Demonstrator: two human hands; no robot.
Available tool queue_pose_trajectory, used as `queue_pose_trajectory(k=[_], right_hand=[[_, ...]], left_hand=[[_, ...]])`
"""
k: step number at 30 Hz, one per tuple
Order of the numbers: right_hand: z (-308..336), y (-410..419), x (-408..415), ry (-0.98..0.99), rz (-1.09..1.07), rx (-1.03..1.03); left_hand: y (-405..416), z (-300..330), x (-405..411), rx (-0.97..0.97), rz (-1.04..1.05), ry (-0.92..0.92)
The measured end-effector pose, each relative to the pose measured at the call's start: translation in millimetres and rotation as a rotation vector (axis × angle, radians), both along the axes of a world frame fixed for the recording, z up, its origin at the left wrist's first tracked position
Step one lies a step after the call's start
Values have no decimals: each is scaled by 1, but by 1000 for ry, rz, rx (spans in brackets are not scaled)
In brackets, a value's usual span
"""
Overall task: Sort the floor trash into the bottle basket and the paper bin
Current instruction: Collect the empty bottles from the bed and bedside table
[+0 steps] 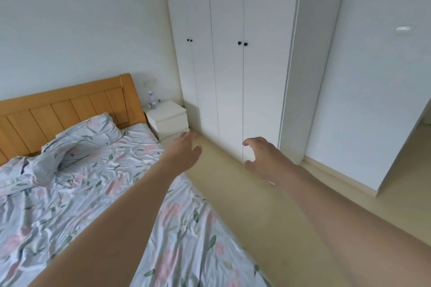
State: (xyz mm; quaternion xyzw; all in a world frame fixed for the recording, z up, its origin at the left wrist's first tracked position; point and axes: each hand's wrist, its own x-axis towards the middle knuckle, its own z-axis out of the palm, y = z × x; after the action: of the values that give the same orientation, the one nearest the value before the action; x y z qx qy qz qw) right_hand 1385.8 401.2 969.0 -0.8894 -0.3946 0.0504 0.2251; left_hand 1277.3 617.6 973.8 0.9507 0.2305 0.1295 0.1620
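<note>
A: How are your hands?

B: Your left hand [184, 149] reaches out over the bed [98, 170] edge, fingers spread and loose, holding nothing. Your right hand [263, 158] hovers above the floor [268, 216] before the wardrobe [233, 65], fingers curled apart, empty.

A: And the trash, basket, bin?

B: You have none of them in view here.

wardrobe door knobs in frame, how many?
4. Two sit side by side on the left pair of wardrobe doors, two on the right pair. All are small, black and at mid height. None looks hidden.
</note>
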Motion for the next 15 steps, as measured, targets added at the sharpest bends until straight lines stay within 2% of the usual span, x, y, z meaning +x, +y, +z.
queue_pose_trajectory(k=[8, 15], right_hand=[[-25, -85, 207, 5, 0, -9], [-11, -134, 363, 23, -10, -33]], left_hand=[[-85, -39, 212, -2, -33, 38], [-151, -35, 356, 84, -90, 125]])
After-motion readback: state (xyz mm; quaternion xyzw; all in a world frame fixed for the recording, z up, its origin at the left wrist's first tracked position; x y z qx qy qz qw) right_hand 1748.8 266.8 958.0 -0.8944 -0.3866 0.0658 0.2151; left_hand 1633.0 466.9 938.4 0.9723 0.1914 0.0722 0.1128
